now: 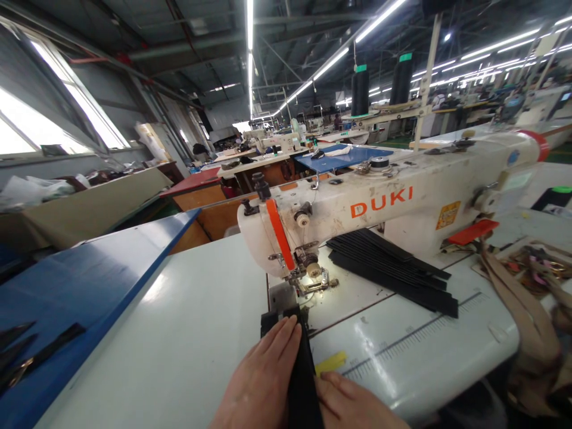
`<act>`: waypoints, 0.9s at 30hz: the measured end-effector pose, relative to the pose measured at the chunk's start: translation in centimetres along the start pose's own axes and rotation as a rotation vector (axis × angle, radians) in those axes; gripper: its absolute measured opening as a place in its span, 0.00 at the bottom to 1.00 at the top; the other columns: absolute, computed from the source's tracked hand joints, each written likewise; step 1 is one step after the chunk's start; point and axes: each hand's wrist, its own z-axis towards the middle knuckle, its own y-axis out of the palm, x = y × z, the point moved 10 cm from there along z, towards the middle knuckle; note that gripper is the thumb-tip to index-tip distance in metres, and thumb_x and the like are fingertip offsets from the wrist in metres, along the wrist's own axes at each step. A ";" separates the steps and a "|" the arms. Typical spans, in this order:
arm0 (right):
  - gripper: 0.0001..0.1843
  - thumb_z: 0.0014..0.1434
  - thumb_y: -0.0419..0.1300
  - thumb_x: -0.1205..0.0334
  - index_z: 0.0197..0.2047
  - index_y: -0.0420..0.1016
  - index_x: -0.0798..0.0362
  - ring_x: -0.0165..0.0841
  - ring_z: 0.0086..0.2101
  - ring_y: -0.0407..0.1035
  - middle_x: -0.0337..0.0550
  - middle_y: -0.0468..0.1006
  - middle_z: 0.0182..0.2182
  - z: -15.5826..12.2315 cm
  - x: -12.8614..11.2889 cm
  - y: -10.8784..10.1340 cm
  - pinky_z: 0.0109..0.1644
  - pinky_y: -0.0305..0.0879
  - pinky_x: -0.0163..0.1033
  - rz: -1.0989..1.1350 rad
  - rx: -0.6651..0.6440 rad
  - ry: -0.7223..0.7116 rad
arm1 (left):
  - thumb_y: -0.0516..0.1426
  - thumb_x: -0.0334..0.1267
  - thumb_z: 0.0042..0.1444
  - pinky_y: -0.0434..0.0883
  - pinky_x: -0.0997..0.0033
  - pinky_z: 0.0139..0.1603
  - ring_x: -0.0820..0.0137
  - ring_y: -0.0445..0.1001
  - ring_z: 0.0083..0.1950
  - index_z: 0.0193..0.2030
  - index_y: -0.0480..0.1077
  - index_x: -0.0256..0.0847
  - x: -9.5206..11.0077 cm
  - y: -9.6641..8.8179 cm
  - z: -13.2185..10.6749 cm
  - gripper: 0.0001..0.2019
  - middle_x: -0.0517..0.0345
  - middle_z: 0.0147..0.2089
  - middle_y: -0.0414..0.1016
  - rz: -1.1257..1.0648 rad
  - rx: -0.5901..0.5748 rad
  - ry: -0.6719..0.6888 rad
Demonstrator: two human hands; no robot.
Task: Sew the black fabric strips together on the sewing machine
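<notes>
A black strip (304,381) of fabric or leather runs from the bottom of the view up to the needle area of a white sewing machine (330,211). My left hand (263,378) lies on it with fingers stretched out and side by side, their tips just in front of the presser foot (310,290). Along the strip's right edge, my right hand (351,402) has its fingers curled against it, seemingly gripping it; the thumb is out of sight. Behind the needle area, a fanned stack of black strips (393,271) rests under the machine arm.
A ruler scale (388,345) runs along the white table (210,310), with a yellow piece (330,362) beside my right hand. Tan straps (522,322) hang at the right by a tray of small parts (536,262). A blue table (102,286) stands left, with black pieces on it.
</notes>
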 end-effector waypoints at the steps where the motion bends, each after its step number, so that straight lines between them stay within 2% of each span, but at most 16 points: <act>1: 0.14 0.64 0.53 0.69 0.53 0.69 0.53 0.35 0.41 0.70 0.44 0.78 0.41 0.2 -0.3 -0.4 0.47 0.69 0.36 -0.015 -0.006 -0.033 | 0.49 0.22 0.46 0.72 0.66 0.55 0.60 0.73 0.57 0.57 0.69 0.31 0.0 -0.1 0.2 0.29 0.43 0.60 0.70 0.002 -0.023 -0.006; 4: 0.12 0.65 0.54 0.66 0.52 0.70 0.55 0.35 0.43 0.70 0.45 0.79 0.42 0.6 -0.4 -1.3 0.48 0.67 0.36 -0.045 -0.020 -0.056 | 0.47 0.20 0.47 0.71 0.61 0.56 0.58 0.71 0.58 0.58 0.69 0.28 0.0 -0.1 0.7 0.29 0.41 0.60 0.69 -0.026 -0.100 -0.028; 8: 0.13 0.63 0.57 0.64 0.47 0.72 0.62 0.38 0.43 0.71 0.51 0.79 0.43 0.7 0.6 -2.6 0.48 0.67 0.38 -0.124 -0.004 0.034 | 0.46 0.19 0.47 0.69 0.61 0.58 0.60 0.71 0.59 0.58 0.69 0.32 -0.4 -0.1 1.1 0.31 0.44 0.60 0.70 -0.067 -0.145 -0.064; 13: 0.12 0.58 0.60 0.65 0.43 0.74 0.64 0.39 0.42 0.71 0.53 0.79 0.42 1.2 1.2 -4.8 0.47 0.68 0.39 -0.192 0.052 0.090 | 0.46 0.19 0.50 0.68 0.66 0.59 0.65 0.73 0.57 0.56 0.71 0.33 -0.5 -0.9 1.3 0.28 0.47 0.58 0.73 -0.053 -0.079 -0.056; 19: 0.12 0.56 0.63 0.69 0.44 0.71 0.61 0.40 0.43 0.71 0.53 0.76 0.43 2.1 3.4 -3.6 0.49 0.67 0.43 -0.179 -0.074 0.223 | 0.47 0.25 0.57 0.69 0.63 0.58 0.63 0.73 0.56 0.55 0.71 0.32 -0.3 -1.4 1.2 0.21 0.46 0.57 0.74 -0.082 -0.009 -0.039; 23: 0.08 0.61 0.58 0.70 0.45 0.71 0.61 0.38 0.45 0.69 0.51 0.76 0.45 3.0 2.9 -3.5 0.54 0.64 0.42 -0.157 -0.097 0.101 | 0.47 0.26 0.59 0.70 0.62 0.58 0.63 0.73 0.57 0.55 0.70 0.33 -0.4 -1.2 0.9 0.20 0.46 0.57 0.74 -0.120 0.020 -0.044; 27: 0.06 0.63 0.57 0.70 0.43 0.72 0.60 0.36 0.44 0.69 0.49 0.76 0.42 3.6 2.2 -3.8 0.54 0.64 0.41 -0.129 -0.119 -0.020 | 0.47 0.27 0.59 0.69 0.63 0.59 0.64 0.73 0.57 0.55 0.70 0.34 -0.4 -1.2 0.6 0.20 0.46 0.57 0.74 -0.162 0.061 -0.051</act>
